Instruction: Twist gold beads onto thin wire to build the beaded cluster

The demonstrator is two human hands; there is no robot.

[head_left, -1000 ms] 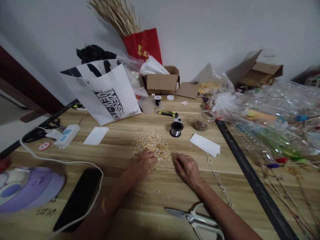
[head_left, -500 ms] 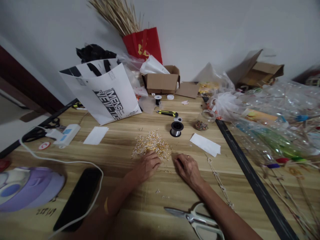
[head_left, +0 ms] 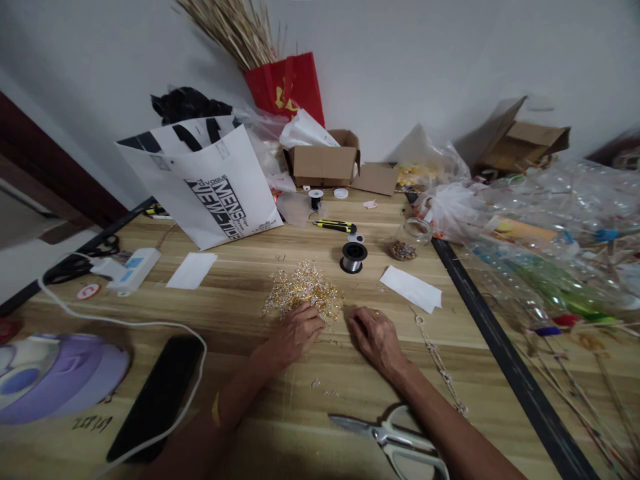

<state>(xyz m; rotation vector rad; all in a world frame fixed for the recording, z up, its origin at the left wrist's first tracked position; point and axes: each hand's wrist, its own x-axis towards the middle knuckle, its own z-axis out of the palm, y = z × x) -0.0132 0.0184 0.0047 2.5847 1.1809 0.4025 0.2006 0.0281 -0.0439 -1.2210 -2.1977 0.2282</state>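
Note:
A loose pile of small gold and clear beads (head_left: 305, 283) lies mid-table. At its near edge rests my left hand (head_left: 301, 328), fingers curled down and closed, their tips partly hidden. My right hand (head_left: 375, 337) is on the table right of the pile, its fingers bent inward and closed; whatever they pinch is too small to make out. Between the hands, a thin row of tiny gold bits (head_left: 330, 343) lies on the wood. Scissors (head_left: 383, 433) with pale handles sit under my right forearm. To its right stretches a beaded strand (head_left: 440, 367).
Beyond the pile stand a wire spool (head_left: 353, 260), a yellow-black utility knife (head_left: 335, 227) and a jar of beads (head_left: 407, 241). White paper (head_left: 411, 289) lies to the right. A phone (head_left: 156, 397) and white cable are at left; plastic bottles (head_left: 555, 280) crowd the right side.
My left hand has shifted very slightly to the right at the pile's edge. My right hand stays in place, and the objects around have not moved.

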